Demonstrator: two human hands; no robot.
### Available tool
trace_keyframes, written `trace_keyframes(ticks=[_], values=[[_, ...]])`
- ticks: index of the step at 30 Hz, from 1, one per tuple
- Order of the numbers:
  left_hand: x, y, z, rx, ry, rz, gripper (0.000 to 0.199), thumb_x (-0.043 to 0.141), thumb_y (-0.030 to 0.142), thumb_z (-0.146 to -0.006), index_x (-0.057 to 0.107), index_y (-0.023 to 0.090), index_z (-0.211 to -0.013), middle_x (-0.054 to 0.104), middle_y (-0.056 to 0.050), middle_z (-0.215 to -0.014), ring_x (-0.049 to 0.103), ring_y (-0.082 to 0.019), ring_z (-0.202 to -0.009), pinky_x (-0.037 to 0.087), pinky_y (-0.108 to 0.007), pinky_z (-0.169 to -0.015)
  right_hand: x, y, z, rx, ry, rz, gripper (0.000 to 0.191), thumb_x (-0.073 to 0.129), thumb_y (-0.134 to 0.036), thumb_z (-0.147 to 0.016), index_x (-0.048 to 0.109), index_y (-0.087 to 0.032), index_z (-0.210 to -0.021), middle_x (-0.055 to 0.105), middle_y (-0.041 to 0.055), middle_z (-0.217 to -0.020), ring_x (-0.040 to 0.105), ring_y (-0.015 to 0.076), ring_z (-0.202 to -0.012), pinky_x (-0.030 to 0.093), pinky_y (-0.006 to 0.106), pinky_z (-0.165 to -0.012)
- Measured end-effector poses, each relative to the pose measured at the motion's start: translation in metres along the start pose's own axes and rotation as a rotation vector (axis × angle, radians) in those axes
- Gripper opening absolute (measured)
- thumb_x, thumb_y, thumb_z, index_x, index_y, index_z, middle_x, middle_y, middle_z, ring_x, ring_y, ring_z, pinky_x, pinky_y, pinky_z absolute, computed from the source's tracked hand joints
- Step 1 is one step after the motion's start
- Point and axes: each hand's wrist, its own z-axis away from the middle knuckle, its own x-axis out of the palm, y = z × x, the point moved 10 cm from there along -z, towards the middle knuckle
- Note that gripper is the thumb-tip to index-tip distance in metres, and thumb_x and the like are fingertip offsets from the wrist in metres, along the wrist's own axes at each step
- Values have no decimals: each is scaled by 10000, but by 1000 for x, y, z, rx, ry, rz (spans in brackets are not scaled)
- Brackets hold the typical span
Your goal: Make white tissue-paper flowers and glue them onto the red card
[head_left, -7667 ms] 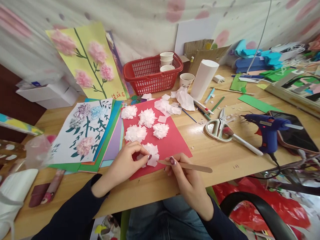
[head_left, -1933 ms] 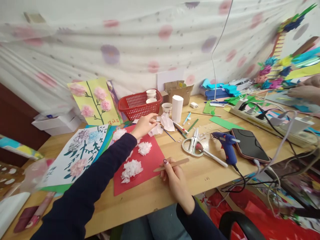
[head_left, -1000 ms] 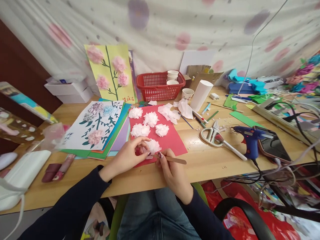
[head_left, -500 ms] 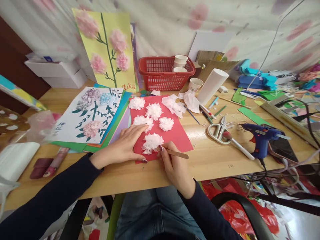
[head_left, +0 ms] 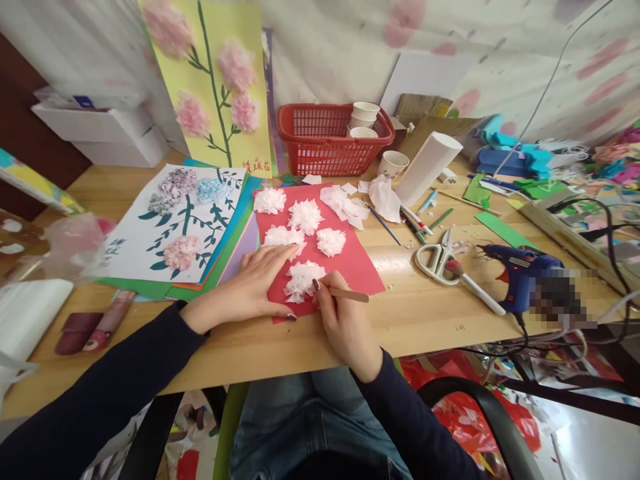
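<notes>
A red paper sheet (head_left: 357, 267) lies on the wooden table with several white tissue-paper flowers on it. My left hand (head_left: 245, 287) rests on the sheet's left side, thumb and fingers spread around the left of the nearest flower (head_left: 303, 280). Pinched in my right hand (head_left: 347, 327) is a flat wooden craft stick (head_left: 353, 295), pointing left at that flower's right edge. Its tip is hidden by my fingers and the tissue. Farther up the sheet are a middle flower (head_left: 306, 217), a right one (head_left: 331, 242) and a far-left one (head_left: 270, 199).
To the left, a floral picture (head_left: 130, 233) tops coloured paper sheets. Behind stand a yellow flower picture (head_left: 215, 93), a red basket (head_left: 320, 150) with paper cups, and a white roll (head_left: 430, 167). At right lie scissors (head_left: 437, 263), a brush (head_left: 480, 293) and a blue glue gun (head_left: 523, 267).
My right hand has shifted slightly left and away from me with the craft stick, along the near flower's edge. My left hand stays spread on the sheet. The camera view has moved a little.
</notes>
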Motion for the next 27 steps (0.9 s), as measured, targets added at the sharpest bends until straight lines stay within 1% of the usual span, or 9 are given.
trace_keyframes(ticks=[5, 9, 12, 14, 16, 20, 22, 24, 27], values=[[-2, 0, 1, -29, 7, -22, 1021, 781, 540, -709, 226, 307, -1534, 322, -146, -1581, 270, -371, -1445, 210, -535, -1153, -11, 12, -1, 99, 112, -182, 300, 390, -346, -1019, 474, -229, -756, 548, -8, -656, 523, 161, -601, 408, 296, -617], [-2, 0, 2, -37, 7, -33, 1015, 772, 551, -711, 243, 293, -1538, 319, -155, -1584, 256, -387, -1450, 204, -558, -1153, -31, 19, 4, 127, 229, -235, 360, 410, -427, -1014, 501, -223, -731, 584, -1, -635, 552, 162, -608, 426, 301, -643], [-3, 1, 2, -28, -11, -38, 1027, 784, 532, -697, 250, 288, -1539, 298, -154, -1597, 245, -387, -1460, 218, -558, -1156, -46, 24, 5, 137, 249, -298, 382, 426, -471, -1001, 506, -220, -725, 575, -6, -612, 550, 160, -591, 427, 298, -625], [-10, 3, -1, -26, -11, -31, 992, 785, 519, -695, 293, 280, -1523, 306, -145, -1597, 257, -373, -1462, 231, -546, -1163, -55, 29, 5, 140, 251, -350, 394, 441, -488, -992, 511, -216, -715, 568, -9, -602, 542, 156, -578, 423, 294, -610], [-27, 10, -9, -5, 54, -19, 809, 736, 505, -753, 415, 269, -1458, 390, -126, -1556, 321, -344, -1439, 246, -527, -1168, -65, 36, 7, 145, 270, -395, 392, 461, -496, -982, 521, -213, -718, 574, -8, -608, 537, 153, -577, 421, 292, -609], [-69, 35, -47, 70, 289, -16, 267, 607, 367, -870, 681, 223, -1082, 688, -83, -1220, 570, -278, -1214, 373, -467, -1096, -78, 51, 12, 174, 335, -433, 399, 486, -513, -968, 519, -213, -707, 561, -17, -589, 524, 147, -563, 423, 289, -614], [-79, 46, -75, 86, 367, 5, 217, 599, 275, -859, 677, 206, -1049, 724, -72, -1130, 646, -251, -1087, 453, -428, -1019, -77, 56, 15, 192, 334, -439, 409, 489, -532, -961, 528, -212, -709, 557, -18, -585, 525, 149, -562, 426, 287, -607], [-71, 64, -107, 194, 337, -17, 264, 586, 183, -842, 661, 200, -1094, 723, -69, -1148, 654, -242, -1091, 468, -410, -1006, -75, 59, 16, 204, 321, -447, 422, 489, -551, -955, 535, -212, -709, 566, -12, -596, 531, 153, -570, 429, 287, -599], [-38, 77, -153, 284, 171, -129, 422, 628, 107, -793, 613, 187, -1207, 725, -97, -1134, 644, -270, -1128, 452, -443, -1030, -75, 61, 18, 219, 328, -469, 431, 485, -568, -949, 529, -217, -704, 581, -2, -609, 545, 162, -583, 426, 291, -596]])
